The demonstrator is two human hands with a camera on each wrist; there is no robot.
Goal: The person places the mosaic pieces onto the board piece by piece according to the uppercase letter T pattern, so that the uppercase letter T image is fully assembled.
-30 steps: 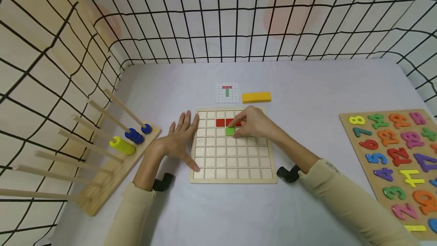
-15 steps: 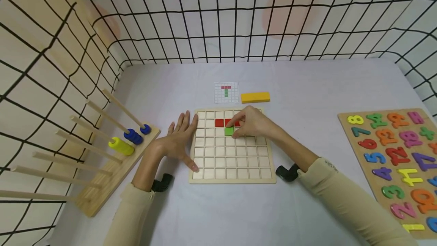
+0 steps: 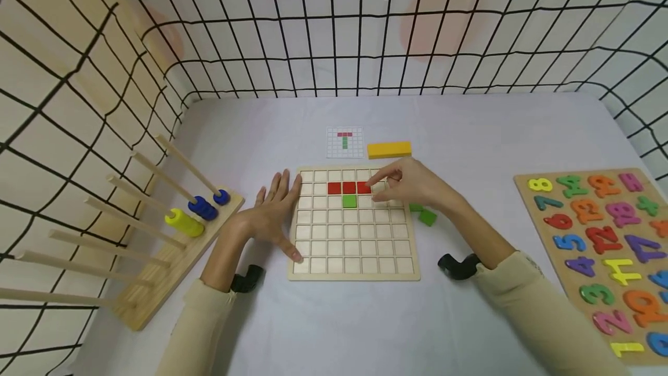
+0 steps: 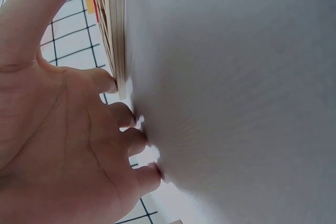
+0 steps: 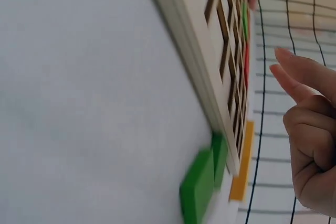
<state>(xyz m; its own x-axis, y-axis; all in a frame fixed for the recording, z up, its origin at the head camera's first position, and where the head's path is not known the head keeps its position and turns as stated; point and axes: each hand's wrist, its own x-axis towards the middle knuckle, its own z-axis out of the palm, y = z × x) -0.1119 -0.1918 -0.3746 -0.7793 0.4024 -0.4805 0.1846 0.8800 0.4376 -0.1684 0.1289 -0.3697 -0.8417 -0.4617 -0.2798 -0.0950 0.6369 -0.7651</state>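
A wooden grid board (image 3: 355, 277) lies on the white tablecloth. Three red square tiles (image 3: 349, 188) form a row near its top, with one green tile (image 3: 349, 201) in the square below the middle one. My left hand (image 3: 268, 216) rests spread along the board's left edge, its thumb on the lower left corner. Over the board's upper right, my right hand (image 3: 414, 184) hovers with thumb and index finger apart and nothing between them; the right wrist view shows the gap too. Loose green tiles (image 3: 427, 217) lie by the board's right edge, another partly hidden under that hand.
Beyond the board lie a small pattern card (image 3: 344, 147) with a red and green T and a yellow block (image 3: 389, 149). A wooden peg stand (image 3: 182, 271) with rings stands left. A number board (image 3: 566, 206) lies right. Black wire mesh (image 3: 360, 53) encloses the back and sides.
The right hand has let go of the green tile and moved right, leaving the tile in its square. Loose green tiles at the right edge have come into view. The left hand stays put.
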